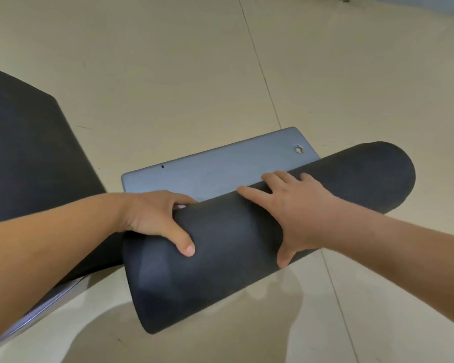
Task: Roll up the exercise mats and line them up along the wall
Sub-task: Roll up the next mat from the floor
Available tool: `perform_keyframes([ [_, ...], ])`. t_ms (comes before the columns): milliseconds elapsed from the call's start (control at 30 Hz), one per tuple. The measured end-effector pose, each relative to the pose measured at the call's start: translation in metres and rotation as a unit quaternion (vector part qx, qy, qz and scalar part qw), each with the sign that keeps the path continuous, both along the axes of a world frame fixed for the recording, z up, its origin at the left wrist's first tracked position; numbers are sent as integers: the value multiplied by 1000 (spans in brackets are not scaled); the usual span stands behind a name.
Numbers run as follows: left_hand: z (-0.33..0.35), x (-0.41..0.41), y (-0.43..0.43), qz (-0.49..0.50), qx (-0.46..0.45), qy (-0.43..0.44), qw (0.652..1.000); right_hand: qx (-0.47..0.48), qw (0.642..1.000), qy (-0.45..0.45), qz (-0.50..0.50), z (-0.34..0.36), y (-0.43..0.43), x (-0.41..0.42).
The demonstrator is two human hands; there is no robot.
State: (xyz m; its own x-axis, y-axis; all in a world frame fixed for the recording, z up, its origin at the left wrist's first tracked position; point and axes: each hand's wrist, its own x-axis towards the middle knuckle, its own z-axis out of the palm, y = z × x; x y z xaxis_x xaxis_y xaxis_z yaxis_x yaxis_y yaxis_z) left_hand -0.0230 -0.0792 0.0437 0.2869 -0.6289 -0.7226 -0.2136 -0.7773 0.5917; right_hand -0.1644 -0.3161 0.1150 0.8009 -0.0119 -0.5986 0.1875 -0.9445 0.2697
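Observation:
A thick dark grey exercise mat (236,231) lies almost fully rolled on the tiled floor, running from lower left to upper right. Beyond the roll, its last flat strip (215,163) shows a blue-grey face with a metal eyelet (298,149) near the far right corner. My left hand (157,218) grips the roll's left part, fingers curled over its far side and thumb on top. My right hand (296,213) lies across the middle, fingers spread over the top and thumb down the near side.
A second dark mat (32,153) lies flat on the left, its near end passing under my left forearm with a blue-grey edge (37,313) showing. Beige floor tiles (168,61) with thin grout lines spread all around. Something grey sits at the top right corner (430,6).

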Motion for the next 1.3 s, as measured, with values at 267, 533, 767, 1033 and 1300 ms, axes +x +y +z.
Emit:
perform_keyframes([
  [267, 38, 26, 2, -75, 54, -254, 963, -20, 1000, 9, 15, -17, 5, 37],
  [533, 24, -15, -9, -153, 142, -309, 928, 62, 992, -32, -104, 4, -1, 91],
  [767, 24, 38, 3, -54, 66, -225, 971, 221, 829, -370, -358, -43, 4, 6],
  [1033, 18, 21, -4, 66, 0, -84, 994, 490, 522, -293, -634, -67, 22, 5],
  [1300, -38, -53, -6, 269, -78, 168, 945, 394, 705, -361, -467, -57, -20, 18],
])
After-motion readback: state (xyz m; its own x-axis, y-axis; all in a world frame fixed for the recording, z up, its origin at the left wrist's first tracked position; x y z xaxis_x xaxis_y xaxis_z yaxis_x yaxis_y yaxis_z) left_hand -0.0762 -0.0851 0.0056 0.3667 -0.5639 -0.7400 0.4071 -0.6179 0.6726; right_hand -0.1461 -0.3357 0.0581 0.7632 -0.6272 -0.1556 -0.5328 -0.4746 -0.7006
